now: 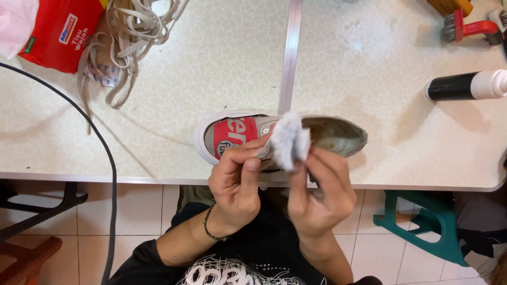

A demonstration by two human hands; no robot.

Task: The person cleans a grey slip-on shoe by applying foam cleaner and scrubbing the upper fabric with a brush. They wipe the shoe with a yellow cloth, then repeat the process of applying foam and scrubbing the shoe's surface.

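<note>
Right now I see a grey canvas shoe lying on its side at the near edge of the pale table, its white rubber toe pointing left and a red insole showing inside. My left hand has its fingers curled round the shoe's side. My right hand pinches a crumpled white tissue against the opening, fingers closed on it; motion blur hides exactly where it touches. Loose laces lie beside a red packet. A black-and-white bottle lies on its side at right.
</note>
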